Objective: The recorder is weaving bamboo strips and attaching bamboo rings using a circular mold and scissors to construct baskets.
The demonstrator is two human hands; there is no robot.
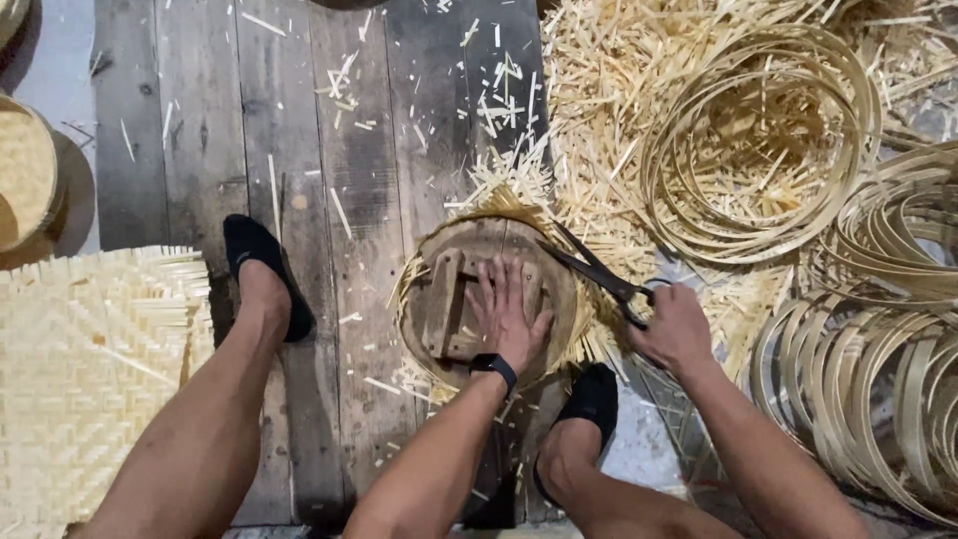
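While the person sits low over a floor of dark, worn wooden planks (pixel 200 130), both bare legs frame the near edge of the view, each foot in a black sock, the left foot (pixel 261 274) on the planks and the right foot (pixel 589 399) tucked under the work. Between them lies a round wooden form (pixel 449 299), pressed on top of a woven bamboo piece whose frayed strip ends (pixel 589 344) stick out all round it. The left hand (pixel 506 314), a black watch on its wrist, lies flat on the form, fingers spread, its grip wide and holding nothing. The right hand (pixel 677 327) has its grip closed through the handles of black scissors (pixel 599 274), whose blades lie along the form's right rim at the frayed ends.

Left of the legs a flat woven bamboo mat (pixel 80 369) is cut off by the frame. Beyond it a round woven basket (pixel 22 175) shows only in part. To the right, stacked bamboo hoops (pixel 878 389) spread out of view. Farther off, loose coiled hoops (pixel 758 140) rest on a heap of pale bamboo offcuts (pixel 599 90), which scatter thinly over the planks.
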